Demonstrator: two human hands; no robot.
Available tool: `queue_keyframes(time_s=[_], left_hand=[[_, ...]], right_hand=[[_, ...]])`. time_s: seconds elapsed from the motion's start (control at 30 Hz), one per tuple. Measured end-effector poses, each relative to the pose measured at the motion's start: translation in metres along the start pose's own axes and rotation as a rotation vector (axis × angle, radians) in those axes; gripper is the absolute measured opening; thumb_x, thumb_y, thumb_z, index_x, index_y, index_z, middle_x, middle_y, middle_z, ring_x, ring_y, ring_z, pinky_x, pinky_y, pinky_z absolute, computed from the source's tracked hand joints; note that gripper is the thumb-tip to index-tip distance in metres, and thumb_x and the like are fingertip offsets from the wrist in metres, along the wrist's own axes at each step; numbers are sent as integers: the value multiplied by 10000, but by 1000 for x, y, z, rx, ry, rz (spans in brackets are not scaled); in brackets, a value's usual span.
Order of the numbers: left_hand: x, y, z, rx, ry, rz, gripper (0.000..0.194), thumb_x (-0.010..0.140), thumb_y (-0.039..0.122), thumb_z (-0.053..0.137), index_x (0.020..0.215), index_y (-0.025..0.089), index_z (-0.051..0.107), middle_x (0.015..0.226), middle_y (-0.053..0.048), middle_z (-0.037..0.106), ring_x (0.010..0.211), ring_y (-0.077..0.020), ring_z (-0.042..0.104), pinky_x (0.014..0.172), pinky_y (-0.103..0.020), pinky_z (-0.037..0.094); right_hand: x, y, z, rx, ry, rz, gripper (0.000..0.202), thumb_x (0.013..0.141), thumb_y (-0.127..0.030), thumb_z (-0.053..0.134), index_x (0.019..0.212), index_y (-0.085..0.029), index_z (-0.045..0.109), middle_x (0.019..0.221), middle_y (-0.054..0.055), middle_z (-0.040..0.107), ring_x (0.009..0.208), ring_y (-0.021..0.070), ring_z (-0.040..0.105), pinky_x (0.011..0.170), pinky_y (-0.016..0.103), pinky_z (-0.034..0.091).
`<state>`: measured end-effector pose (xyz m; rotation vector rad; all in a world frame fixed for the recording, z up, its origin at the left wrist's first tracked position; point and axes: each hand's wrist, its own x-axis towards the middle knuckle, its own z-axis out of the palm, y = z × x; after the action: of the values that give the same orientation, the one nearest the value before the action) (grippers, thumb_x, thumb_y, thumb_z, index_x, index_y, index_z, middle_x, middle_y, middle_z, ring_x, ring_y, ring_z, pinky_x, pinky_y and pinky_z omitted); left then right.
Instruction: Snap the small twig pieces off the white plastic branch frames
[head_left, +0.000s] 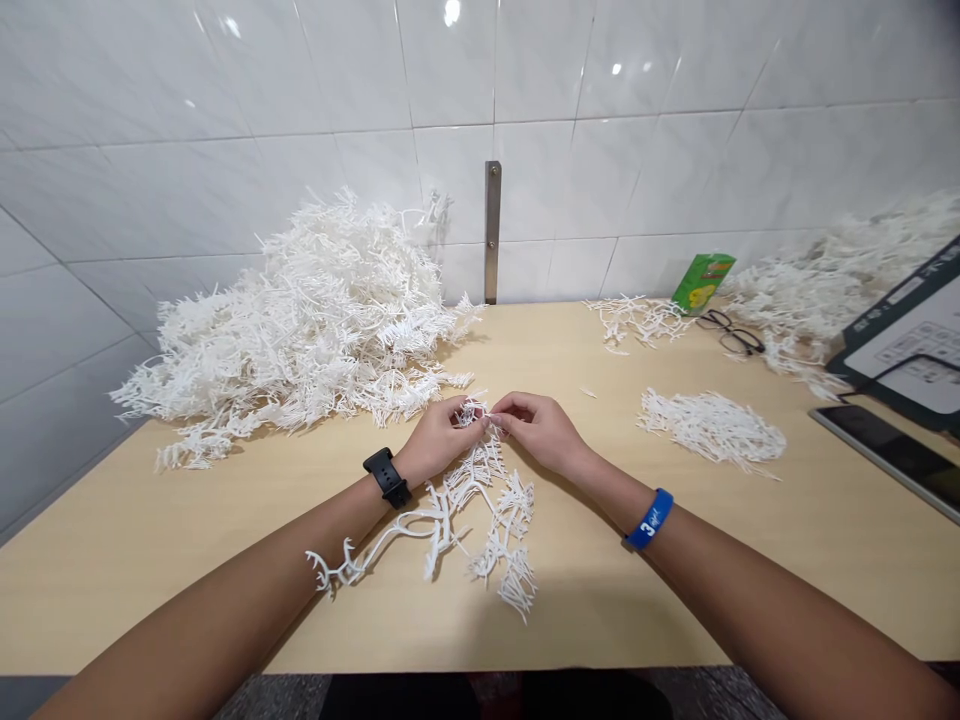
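At the middle of the table both hands pinch a white branching plastic piece [480, 475], whose thin twigs hang down toward me and spread over the wood. My left hand [441, 437], with a black watch on its wrist, has thumb and fingers closed on the upper end. My right hand [541, 432] presses thumb and forefinger together on a small twig right beside the left fingertips. One thick bare stem [394, 525] of white plastic reaches left across my left forearm. Exactly where the fingertips grip is partly hidden.
A tall heap of white branching pieces [322, 320] stands at the back left. To the right lie a pile of loose twigs [712, 428], a green box [703, 283], eyeglasses [731, 332], a phone-like slab [892, 455] and another heap [832, 280]. A tiled wall [300, 190] closes the back.
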<state>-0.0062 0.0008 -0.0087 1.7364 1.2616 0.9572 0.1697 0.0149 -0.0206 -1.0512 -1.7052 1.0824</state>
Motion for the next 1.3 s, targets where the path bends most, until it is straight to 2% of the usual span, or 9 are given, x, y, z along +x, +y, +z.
queue_keyframes(time_s=[0.4,0.6,0.97,1.3], left_hand=[[-3,3,2,-73,95,-5,262,753,391,643,799,134,632,716,-25,612,651,-139,531,585,-245,409],[-4,4,3,-77,117,6,235,747,372,641,760,138,625,715,-18,597,653,-138,522,611,-249,411],[-1,4,1,-45,44,43,205,774,347,600,743,144,597,666,0,573,636,-133,504,616,-258,391],[0,3,-2,-118,-67,30,244,797,390,610,759,149,606,715,-38,644,695,-162,592,680,-287,460]], right_hand=[[-3,-4,1,-106,59,-111,133,790,-269,634,762,-173,722,797,52,720,736,170,632,676,277,462],[-5,-7,1,-195,57,-191,126,806,-223,615,750,-187,721,800,50,721,745,172,643,694,283,469],[-4,-7,-2,-197,25,-158,133,818,-200,583,786,-182,711,814,41,716,757,166,629,699,275,458],[-3,-7,-5,-241,21,-185,173,826,-159,545,775,-191,707,818,40,717,783,176,635,731,282,456]])
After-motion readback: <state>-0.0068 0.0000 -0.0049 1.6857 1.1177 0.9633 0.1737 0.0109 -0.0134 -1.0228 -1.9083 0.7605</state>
